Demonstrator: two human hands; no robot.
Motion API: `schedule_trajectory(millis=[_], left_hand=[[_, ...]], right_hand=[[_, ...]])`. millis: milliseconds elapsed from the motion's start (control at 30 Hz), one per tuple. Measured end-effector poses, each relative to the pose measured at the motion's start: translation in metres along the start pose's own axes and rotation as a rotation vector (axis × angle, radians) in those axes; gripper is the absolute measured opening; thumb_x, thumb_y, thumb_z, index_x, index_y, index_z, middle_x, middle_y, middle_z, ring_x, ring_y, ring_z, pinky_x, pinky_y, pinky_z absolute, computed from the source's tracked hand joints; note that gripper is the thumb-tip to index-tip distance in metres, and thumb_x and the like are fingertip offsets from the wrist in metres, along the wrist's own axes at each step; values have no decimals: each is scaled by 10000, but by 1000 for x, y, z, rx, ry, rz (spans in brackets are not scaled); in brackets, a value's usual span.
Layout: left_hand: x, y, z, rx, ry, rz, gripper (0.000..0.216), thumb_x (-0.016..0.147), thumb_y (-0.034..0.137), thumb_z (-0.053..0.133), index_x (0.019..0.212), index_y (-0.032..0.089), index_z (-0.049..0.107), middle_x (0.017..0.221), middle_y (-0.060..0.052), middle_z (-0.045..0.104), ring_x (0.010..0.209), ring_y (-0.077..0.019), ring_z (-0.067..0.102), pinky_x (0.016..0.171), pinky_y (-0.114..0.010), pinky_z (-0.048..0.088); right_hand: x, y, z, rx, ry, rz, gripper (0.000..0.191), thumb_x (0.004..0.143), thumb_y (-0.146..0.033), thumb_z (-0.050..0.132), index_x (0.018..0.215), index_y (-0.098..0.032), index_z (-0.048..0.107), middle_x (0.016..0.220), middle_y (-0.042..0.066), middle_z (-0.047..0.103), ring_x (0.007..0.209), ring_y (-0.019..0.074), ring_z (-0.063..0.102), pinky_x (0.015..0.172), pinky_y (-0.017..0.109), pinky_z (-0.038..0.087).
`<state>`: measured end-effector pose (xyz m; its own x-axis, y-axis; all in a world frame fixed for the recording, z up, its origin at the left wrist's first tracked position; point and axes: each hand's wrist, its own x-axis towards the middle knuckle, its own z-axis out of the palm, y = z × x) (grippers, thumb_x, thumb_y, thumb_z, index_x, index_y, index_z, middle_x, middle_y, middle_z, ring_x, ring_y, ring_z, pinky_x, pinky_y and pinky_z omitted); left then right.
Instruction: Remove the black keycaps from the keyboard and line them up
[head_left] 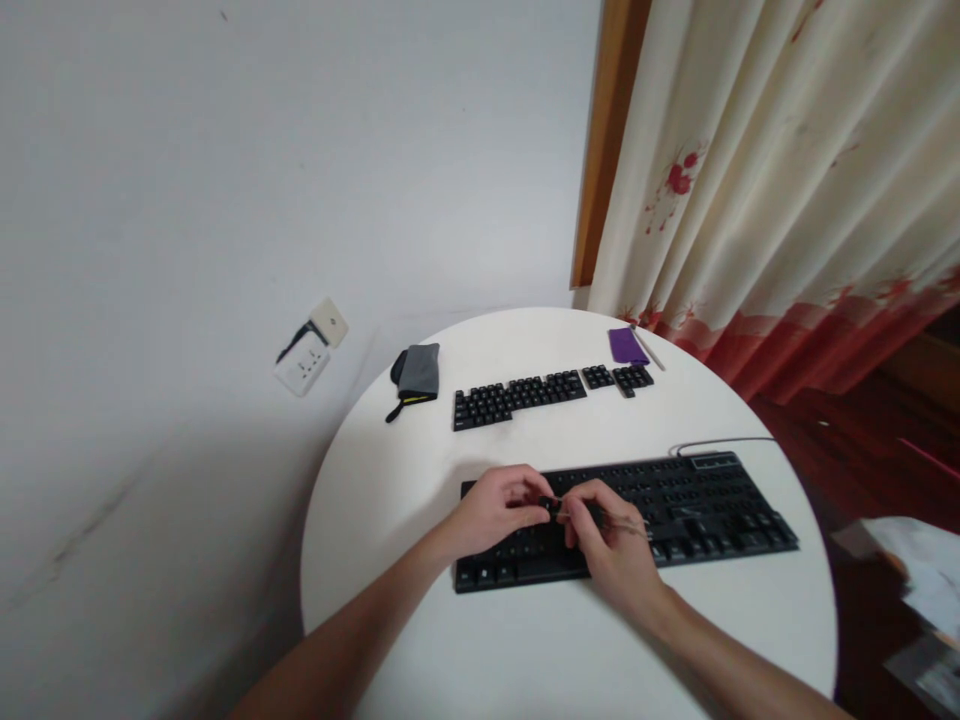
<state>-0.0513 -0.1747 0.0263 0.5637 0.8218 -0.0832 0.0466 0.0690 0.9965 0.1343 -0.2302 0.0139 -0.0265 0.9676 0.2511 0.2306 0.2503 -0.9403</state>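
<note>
A black keyboard (pixel 697 505) lies on the round white table (pixel 465 640), with many keycaps missing. Both hands hover over its left half. My left hand (pixel 499 510) pinches a small black keycap (pixel 553 506) with thumb and fingers. My right hand (pixel 611 545) is closed around a thin wire keycap puller (pixel 626 522), whose tip meets the keycap between the hands. Rows of removed black keycaps (pixel 517 395) are laid out on the table beyond the keyboard, with two smaller groups (pixel 619 377) to their right.
A grey and black pouch (pixel 415 375) lies at the table's back left. A purple cloth (pixel 627 345) and a thin pen (pixel 649 352) sit at the back. The keyboard's cable (pixel 720 442) trails right. A wall socket (pixel 311 345), curtain (pixel 780 190) and papers (pixel 919 580) surround the table.
</note>
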Motion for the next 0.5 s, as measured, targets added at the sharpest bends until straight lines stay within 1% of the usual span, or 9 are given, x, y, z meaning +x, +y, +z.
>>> schedule_trajectory(millis=[67, 133, 200, 267, 333, 400, 500], left_hand=[[0, -2, 1, 77, 19, 69, 209, 762, 182, 750, 959, 140, 695, 994, -81, 710, 854, -160, 671, 792, -288, 525], [0, -1, 1, 185, 61, 180, 177, 791, 200, 729, 962, 154, 725, 1051, -98, 710, 918, -183, 670, 823, -308, 527], [0, 2, 1, 306, 100, 289, 137, 818, 218, 707, 941, 175, 747, 1044, -96, 715, 952, -194, 664, 855, -322, 518], [0, 5, 2, 380, 116, 344, 117, 827, 231, 701, 922, 191, 756, 1008, -87, 716, 929, -192, 661, 853, -324, 514], [1, 6, 3, 372, 117, 339, 110, 825, 234, 701, 912, 192, 754, 989, -83, 709, 900, -190, 654, 819, -313, 513], [2, 5, 4, 308, 131, 302, 110, 823, 224, 700, 915, 182, 744, 972, -80, 700, 895, -191, 644, 801, -301, 503], [3, 3, -1, 194, 193, 251, 108, 829, 217, 686, 917, 162, 714, 950, -72, 684, 882, -184, 630, 799, -287, 483]], right_hand=[[1, 0, 0, 21, 11, 21, 207, 958, -274, 508, 795, -188, 601, 617, -25, 577, 538, 105, 543, 551, 225, 415], [1, 0, -1, 51, 21, 42, 212, 959, -287, 508, 796, -187, 600, 628, -21, 584, 532, 103, 540, 530, 220, 412], [2, -1, -1, 83, 31, 68, 215, 956, -304, 514, 798, -185, 599, 637, -18, 594, 515, 100, 532, 500, 214, 403], [2, -2, 0, 116, 45, 94, 222, 950, -325, 524, 793, -184, 595, 646, -14, 602, 498, 97, 522, 475, 210, 393], [3, -2, -1, 132, 54, 117, 233, 946, -343, 530, 787, -184, 590, 639, -13, 601, 490, 98, 518, 465, 209, 388], [4, -2, -2, 136, 57, 143, 257, 945, -362, 529, 767, -184, 583, 608, -19, 582, 477, 100, 505, 458, 213, 378], [6, -2, -5, 129, 76, 171, 298, 955, -388, 505, 742, -189, 566, 572, -25, 543, 470, 110, 474, 463, 228, 367]])
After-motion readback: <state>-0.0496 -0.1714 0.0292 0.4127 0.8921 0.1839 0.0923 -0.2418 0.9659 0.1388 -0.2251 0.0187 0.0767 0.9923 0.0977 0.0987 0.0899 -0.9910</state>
